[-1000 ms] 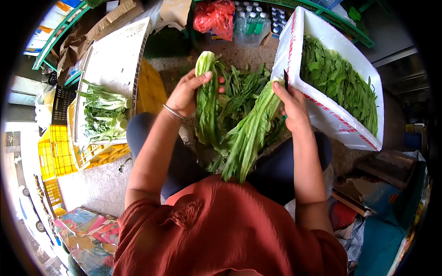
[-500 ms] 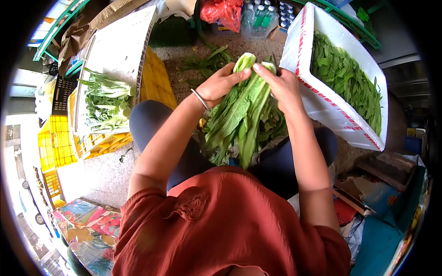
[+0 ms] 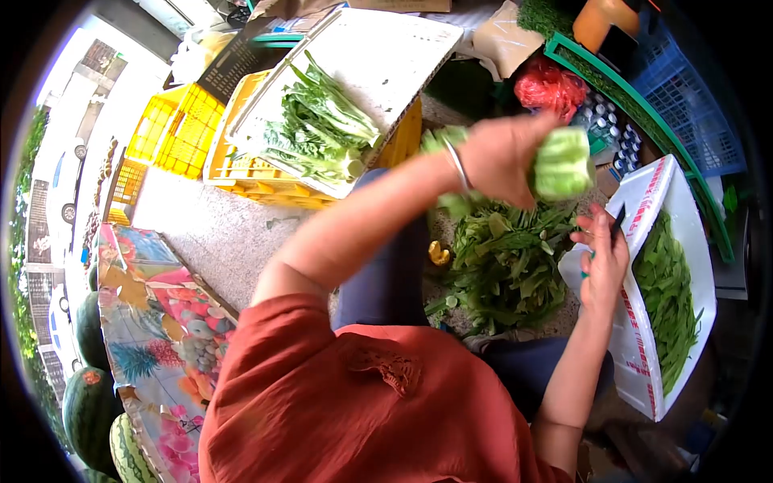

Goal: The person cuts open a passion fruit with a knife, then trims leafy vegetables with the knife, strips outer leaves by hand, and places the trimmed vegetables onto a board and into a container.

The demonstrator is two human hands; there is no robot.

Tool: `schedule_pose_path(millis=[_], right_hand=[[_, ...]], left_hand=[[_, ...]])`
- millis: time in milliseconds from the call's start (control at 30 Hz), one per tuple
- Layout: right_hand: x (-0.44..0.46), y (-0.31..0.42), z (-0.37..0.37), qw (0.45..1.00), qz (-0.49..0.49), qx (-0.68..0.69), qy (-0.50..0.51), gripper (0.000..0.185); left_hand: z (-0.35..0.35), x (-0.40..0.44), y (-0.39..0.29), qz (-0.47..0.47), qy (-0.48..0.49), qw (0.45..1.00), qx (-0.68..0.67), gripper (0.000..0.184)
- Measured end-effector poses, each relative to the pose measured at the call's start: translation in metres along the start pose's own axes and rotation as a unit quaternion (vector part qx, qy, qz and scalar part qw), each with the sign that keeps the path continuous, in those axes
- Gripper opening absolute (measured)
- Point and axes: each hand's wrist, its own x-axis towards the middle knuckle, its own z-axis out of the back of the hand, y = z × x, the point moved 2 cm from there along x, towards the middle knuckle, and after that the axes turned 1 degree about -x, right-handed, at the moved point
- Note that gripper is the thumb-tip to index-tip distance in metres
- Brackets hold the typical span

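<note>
My left hand (image 3: 503, 157), with a bangle on the wrist, is closed round a head of long-leaf lettuce (image 3: 564, 163). Its pale cut base points right, and its leaves trail left, blurred. Lower to the right, my right hand (image 3: 604, 262) curls round what looks like a small knife (image 3: 618, 219); a dark tip and bits of green handle show, the rest is hidden by the fingers. Between my legs lies a heap of loose green leaves (image 3: 511, 266). Several lettuce heads (image 3: 318, 129) rest on a white board (image 3: 394, 48) at the upper left.
Yellow crates (image 3: 181, 133) stand at left, one under the board. A white foam box (image 3: 644, 354) full of leaves is at right. Behind are a red plastic bag (image 3: 551, 87), bottles (image 3: 608, 133) and a green-edged rack (image 3: 676, 133). Watermelons (image 3: 90, 419) lie at lower left.
My view has turned left. Both hands were together on the lettuce; now they are apart, the left alone carrying it with its base turned right. The knife now shows in my right hand.
</note>
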Motion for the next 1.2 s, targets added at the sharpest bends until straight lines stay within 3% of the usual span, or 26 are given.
schedule_pose_path(millis=[133,167,200,233,267,333,400,433,467,500,533,567,633,667,700,733,800,833,933,967,1067,1133,1200], right_hand=[[-0.001,-0.014,0.031,0.998,-0.047,-0.052,-0.001,0.031],[-0.003,-0.021,0.042,0.999,-0.038,-0.024,-0.006,0.026],[-0.013,-0.022,0.054,0.999,-0.038,-0.010,-0.030,0.022],[-0.016,-0.021,0.057,1.000,-0.015,0.009,-0.026,0.022],[-0.018,-0.023,0.064,0.999,-0.018,0.033,-0.016,0.023],[-0.018,-0.020,0.082,0.999,0.022,0.042,-0.023,0.020],[-0.017,-0.010,0.117,0.997,0.048,0.007,-0.063,0.020],[-0.013,-0.005,0.146,0.991,0.063,-0.024,-0.112,0.019],[-0.008,0.002,0.177,0.984,0.075,-0.054,-0.152,0.019],[-0.005,0.011,0.212,0.972,0.071,-0.051,-0.218,0.019],[-0.007,0.031,0.245,0.942,0.006,-0.129,-0.311,0.018],[-0.031,0.042,0.264,0.902,0.011,-0.183,-0.391,0.018],[-0.019,0.015,0.374,0.851,0.050,-0.224,-0.472,0.018],[-0.020,0.000,0.431,0.782,0.026,-0.362,-0.506,0.018],[-0.030,0.000,0.458,0.757,-0.077,-0.411,-0.502,0.025],[-0.033,-0.002,0.469,0.758,-0.077,-0.410,-0.502,0.025],[-0.035,-0.013,0.487,0.700,-0.234,-0.534,-0.412,0.026],[-0.032,-0.019,0.494,0.706,-0.276,-0.539,-0.366,0.028],[-0.026,-0.039,0.499,0.674,-0.317,-0.572,-0.344,0.020],[-0.023,-0.045,0.499,0.676,-0.319,-0.569,-0.343,0.020],[-0.017,-0.035,0.483,0.617,-0.348,-0.594,-0.383,0.036],[-0.024,-0.029,0.490,0.631,-0.325,-0.579,-0.402,0.038],[-0.035,-0.030,0.514,0.703,-0.304,-0.508,-0.392,0.037]], left_hand=[[0.107,0.000,0.002,-0.013,0.083,0.981,0.177,0.059],[0.117,-0.008,0.024,-0.007,0.118,0.980,0.161,0.052],[0.122,-0.007,0.026,0.091,0.172,0.960,0.203,0.047],[0.136,-0.026,0.058,0.087,0.208,0.938,0.264,0.047],[0.149,-0.053,0.075,0.035,0.248,0.928,0.276,0.055],[0.169,-0.129,0.156,0.194,0.351,0.847,0.349,0.083],[0.174,-0.169,0.185,0.217,0.434,0.836,0.256,0.108],[0.164,-0.160,0.175,0.324,0.406,0.836,0.178,0.114],[0.160,-0.153,0.175,0.352,0.360,0.862,0.065,0.114],[0.156,-0.139,0.165,0.349,0.362,0.860,0.084,0.113],[0.156,-0.136,0.174,0.346,0.354,0.867,0.056,0.112],[0.156,-0.155,0.192,0.329,0.345,0.875,0.087,0.113],[0.156,-0.157,0.203,0.327,0.340,0.873,0.125,0.113],[0.157,-0.159,0.205,0.327,0.343,0.863,0.179,0.116],[0.156,-0.160,0.205,0.326,0.344,0.850,0.230,0.119],[0.156,-0.160,0.203,0.327,0.344,0.849,0.232,0.119],[0.157,-0.151,0.193,0.386,0.381,0.793,0.277,0.124],[0.155,-0.146,0.190,0.428,0.390,0.753,0.312,0.126],[0.155,-0.131,0.198,0.394,0.421,0.722,0.383,0.123],[0.156,-0.126,0.201,0.395,0.382,0.753,0.362,0.115],[0.116,-0.072,0.144,0.311,0.315,0.832,0.335,0.091],[0.084,-0.037,0.097,0.254,0.318,0.871,0.273,0.083],[0.052,-0.012,0.056,0.234,0.305,0.891,0.240,0.078]])
